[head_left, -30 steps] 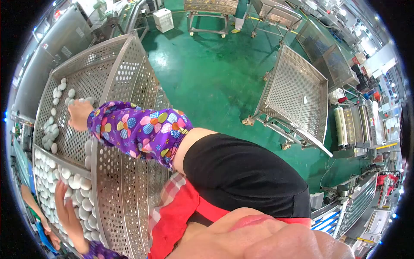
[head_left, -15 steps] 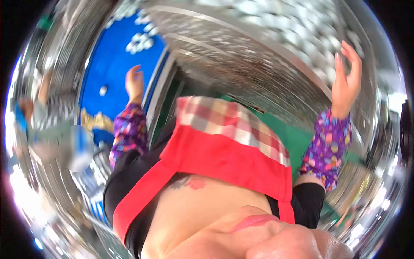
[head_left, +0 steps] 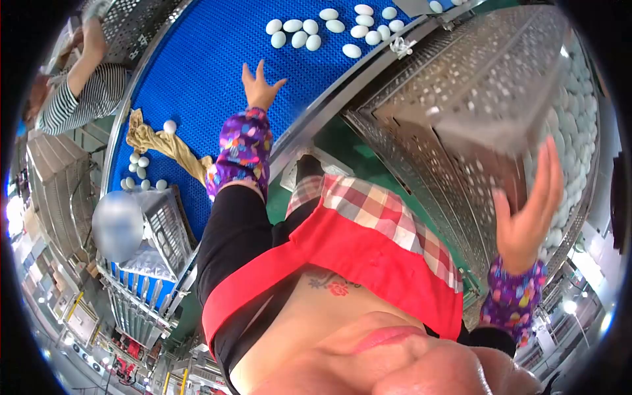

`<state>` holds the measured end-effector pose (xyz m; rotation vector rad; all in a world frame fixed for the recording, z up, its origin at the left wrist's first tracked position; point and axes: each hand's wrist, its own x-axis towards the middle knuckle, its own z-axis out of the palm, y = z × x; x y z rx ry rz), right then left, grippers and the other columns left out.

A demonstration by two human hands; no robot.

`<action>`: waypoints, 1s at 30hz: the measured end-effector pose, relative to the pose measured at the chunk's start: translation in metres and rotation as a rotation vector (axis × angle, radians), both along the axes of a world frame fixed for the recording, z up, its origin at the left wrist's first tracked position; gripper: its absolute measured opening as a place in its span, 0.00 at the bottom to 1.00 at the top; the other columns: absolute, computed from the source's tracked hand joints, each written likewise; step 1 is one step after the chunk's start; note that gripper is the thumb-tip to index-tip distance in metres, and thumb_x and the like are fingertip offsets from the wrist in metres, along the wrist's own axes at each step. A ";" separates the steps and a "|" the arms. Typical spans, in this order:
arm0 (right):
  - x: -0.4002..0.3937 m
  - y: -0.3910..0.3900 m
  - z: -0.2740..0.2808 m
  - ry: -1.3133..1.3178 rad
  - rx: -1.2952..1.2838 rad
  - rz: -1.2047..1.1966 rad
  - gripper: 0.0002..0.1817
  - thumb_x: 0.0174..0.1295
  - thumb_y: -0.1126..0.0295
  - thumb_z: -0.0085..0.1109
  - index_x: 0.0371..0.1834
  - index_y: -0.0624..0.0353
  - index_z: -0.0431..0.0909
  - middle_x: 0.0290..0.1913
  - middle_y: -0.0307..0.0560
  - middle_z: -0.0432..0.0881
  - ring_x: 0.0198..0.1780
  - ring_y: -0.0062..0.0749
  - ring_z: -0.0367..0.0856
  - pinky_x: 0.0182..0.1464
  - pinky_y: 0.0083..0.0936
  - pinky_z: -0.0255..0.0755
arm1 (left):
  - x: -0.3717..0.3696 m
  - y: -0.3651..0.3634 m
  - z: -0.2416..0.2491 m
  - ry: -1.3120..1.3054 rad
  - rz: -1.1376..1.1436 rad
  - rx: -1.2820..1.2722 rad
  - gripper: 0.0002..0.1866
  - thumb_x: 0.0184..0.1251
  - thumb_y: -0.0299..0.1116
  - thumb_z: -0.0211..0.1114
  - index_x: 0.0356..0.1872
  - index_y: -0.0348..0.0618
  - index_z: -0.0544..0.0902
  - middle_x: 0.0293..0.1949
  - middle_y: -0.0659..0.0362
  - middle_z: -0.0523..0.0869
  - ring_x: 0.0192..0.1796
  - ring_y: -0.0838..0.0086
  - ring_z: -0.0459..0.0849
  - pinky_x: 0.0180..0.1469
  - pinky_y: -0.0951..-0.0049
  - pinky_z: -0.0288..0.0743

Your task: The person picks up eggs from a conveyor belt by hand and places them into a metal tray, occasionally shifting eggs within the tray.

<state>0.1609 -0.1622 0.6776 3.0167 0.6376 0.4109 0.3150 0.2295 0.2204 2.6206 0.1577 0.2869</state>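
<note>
Head view, taken from above the chest and looking down past a red apron (head_left: pixel 349 243). Landmark for this report: the blue conveyor belt (head_left: pixel 197 72).

Progress, as judged: white eggs (head_left: pixel 329 26) lie in a loose group on the belt beyond the left hand, and a smaller cluster of eggs (head_left: pixel 139 172) sits at the belt's near edge, beside a crumpled yellow cloth (head_left: pixel 164 141). Many eggs remain in the perforated steel tray (head_left: pixel 461 99) standing off the belt's right side; they show pale along its far wall (head_left: pixel 576 131). Transfer therefore looks partly done, with most of the load apparently yet to go over.

Hands: the left hand (head_left: pixel 258 85) is stretched out over the belt, fingers spread wide, holding nothing, short of the nearest egg. The right hand (head_left: pixel 526 210) is raised flat against the tray's side, fingers extended and close together, thumb out; it grips nothing, and whether the palm actually presses the metal cannot be told.

Surroundings: a second person in a striped top (head_left: pixel 92 92) works at the belt's far left edge. A small steel basket (head_left: pixel 164 224) sits at the belt's near end.

Obstructions: the tray wall stands between the right hand and the eggs inside. The cloth lies on the belt surface beside the near cluster.
</note>
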 end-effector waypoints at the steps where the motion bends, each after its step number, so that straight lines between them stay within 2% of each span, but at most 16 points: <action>1: -0.010 -0.007 0.007 0.029 -0.019 -0.033 0.38 0.58 0.59 0.62 0.69 0.63 0.59 0.70 0.58 0.61 0.68 0.53 0.61 0.68 0.44 0.54 | 0.018 -0.017 -0.001 -0.039 -0.053 0.005 0.50 0.44 0.61 0.74 0.69 0.53 0.63 0.71 0.35 0.50 0.71 0.39 0.52 0.68 0.47 0.56; 4: -0.019 -0.007 0.029 0.134 -0.080 -0.121 0.39 0.58 0.57 0.61 0.69 0.65 0.58 0.69 0.63 0.60 0.68 0.57 0.60 0.68 0.47 0.53 | 0.076 -0.054 0.010 0.008 -0.066 -0.014 0.49 0.43 0.63 0.73 0.69 0.60 0.64 0.72 0.38 0.48 0.71 0.37 0.49 0.64 0.38 0.56; 7: -0.062 -0.029 0.046 0.192 -0.136 -0.202 0.41 0.57 0.56 0.62 0.69 0.67 0.56 0.68 0.65 0.61 0.68 0.59 0.60 0.68 0.50 0.53 | 0.091 -0.099 0.011 0.085 0.008 -0.046 0.50 0.43 0.68 0.70 0.69 0.62 0.63 0.72 0.40 0.48 0.71 0.38 0.50 0.62 0.37 0.59; 8: -0.069 -0.031 0.050 0.196 -0.144 -0.237 0.42 0.56 0.55 0.63 0.68 0.67 0.56 0.68 0.66 0.61 0.68 0.59 0.61 0.68 0.52 0.53 | 0.098 -0.108 0.004 0.079 0.073 -0.005 0.45 0.43 0.69 0.68 0.65 0.65 0.70 0.72 0.43 0.51 0.70 0.40 0.53 0.60 0.38 0.62; 9: -0.074 -0.032 0.053 0.205 -0.157 -0.256 0.42 0.56 0.55 0.63 0.68 0.67 0.56 0.68 0.66 0.61 0.68 0.59 0.61 0.68 0.52 0.53 | 0.099 -0.114 0.002 0.089 0.054 -0.018 0.45 0.43 0.69 0.68 0.65 0.65 0.70 0.72 0.43 0.51 0.70 0.40 0.53 0.60 0.38 0.62; 11: -0.083 -0.033 0.059 0.192 -0.211 -0.233 0.42 0.58 0.52 0.59 0.69 0.68 0.56 0.68 0.66 0.61 0.69 0.61 0.59 0.69 0.52 0.50 | 0.096 -0.126 0.005 0.099 0.036 0.020 0.38 0.44 0.69 0.67 0.59 0.66 0.77 0.71 0.46 0.55 0.67 0.44 0.58 0.59 0.39 0.63; 12: -0.084 -0.035 0.061 0.197 -0.230 -0.251 0.42 0.59 0.48 0.57 0.69 0.68 0.57 0.68 0.66 0.61 0.70 0.60 0.58 0.69 0.53 0.50 | 0.091 -0.135 0.009 0.024 0.046 0.036 0.30 0.46 0.65 0.68 0.51 0.65 0.83 0.69 0.50 0.59 0.64 0.46 0.64 0.58 0.43 0.67; 13: -0.087 -0.035 0.063 0.201 -0.232 -0.275 0.42 0.59 0.48 0.57 0.69 0.68 0.57 0.68 0.66 0.61 0.70 0.60 0.58 0.69 0.53 0.50 | 0.087 -0.138 0.009 0.026 0.022 0.032 0.30 0.46 0.65 0.68 0.51 0.65 0.83 0.69 0.50 0.59 0.64 0.46 0.64 0.58 0.43 0.67; 16: -0.090 -0.036 0.066 0.239 -0.225 -0.256 0.44 0.57 0.48 0.60 0.68 0.67 0.56 0.68 0.66 0.61 0.69 0.59 0.59 0.70 0.53 0.50 | 0.080 -0.144 0.019 0.153 -0.081 0.126 0.24 0.49 0.58 0.69 0.47 0.65 0.84 0.68 0.54 0.62 0.61 0.46 0.67 0.54 0.53 0.74; 19: -0.080 -0.035 0.062 0.225 -0.213 -0.236 0.45 0.55 0.48 0.63 0.68 0.67 0.57 0.68 0.66 0.61 0.68 0.60 0.60 0.70 0.53 0.51 | 0.072 -0.144 0.018 0.177 -0.092 0.106 0.24 0.49 0.58 0.68 0.47 0.63 0.83 0.67 0.53 0.62 0.60 0.46 0.68 0.54 0.52 0.74; 21: -0.075 -0.032 0.061 0.194 -0.165 -0.221 0.47 0.51 0.46 0.67 0.66 0.66 0.59 0.66 0.69 0.64 0.66 0.58 0.64 0.68 0.52 0.54 | 0.069 -0.140 0.015 0.174 -0.124 0.148 0.24 0.50 0.57 0.68 0.47 0.60 0.83 0.66 0.48 0.63 0.60 0.45 0.69 0.55 0.50 0.73; 23: -0.075 -0.032 0.056 0.115 -0.156 -0.253 0.35 0.58 0.47 0.60 0.61 0.61 0.68 0.61 0.65 0.71 0.59 0.55 0.73 0.64 0.51 0.61 | 0.059 -0.137 0.018 0.175 -0.112 0.066 0.26 0.49 0.56 0.70 0.47 0.56 0.83 0.65 0.43 0.65 0.61 0.44 0.69 0.57 0.50 0.72; 25: -0.075 -0.035 0.054 0.092 -0.078 -0.233 0.31 0.57 0.51 0.60 0.59 0.60 0.72 0.61 0.61 0.72 0.58 0.52 0.75 0.64 0.49 0.61 | 0.052 -0.125 0.003 0.022 -0.229 0.124 0.26 0.49 0.53 0.72 0.46 0.50 0.83 0.62 0.38 0.67 0.61 0.45 0.71 0.59 0.51 0.70; 26: -0.071 -0.034 0.054 0.107 -0.091 -0.267 0.29 0.57 0.53 0.61 0.58 0.59 0.74 0.61 0.58 0.73 0.57 0.50 0.75 0.64 0.47 0.61 | 0.046 -0.125 -0.004 -0.032 -0.223 0.068 0.25 0.49 0.52 0.72 0.46 0.49 0.83 0.62 0.39 0.67 0.61 0.46 0.71 0.59 0.51 0.70; 27: -0.068 -0.029 0.053 0.108 -0.028 -0.288 0.30 0.54 0.54 0.63 0.59 0.57 0.74 0.61 0.55 0.73 0.56 0.48 0.76 0.64 0.45 0.61 | 0.046 -0.117 -0.025 -0.133 -0.230 0.060 0.23 0.46 0.49 0.75 0.43 0.52 0.84 0.62 0.43 0.68 0.57 0.45 0.74 0.54 0.51 0.73; 30: -0.069 -0.034 0.041 0.065 -0.068 -0.299 0.34 0.48 0.52 0.66 0.60 0.54 0.74 0.62 0.53 0.72 0.57 0.46 0.75 0.64 0.43 0.61 | 0.021 -0.118 -0.010 -0.043 -0.242 0.117 0.25 0.47 0.50 0.74 0.44 0.47 0.83 0.62 0.41 0.67 0.58 0.44 0.72 0.54 0.50 0.73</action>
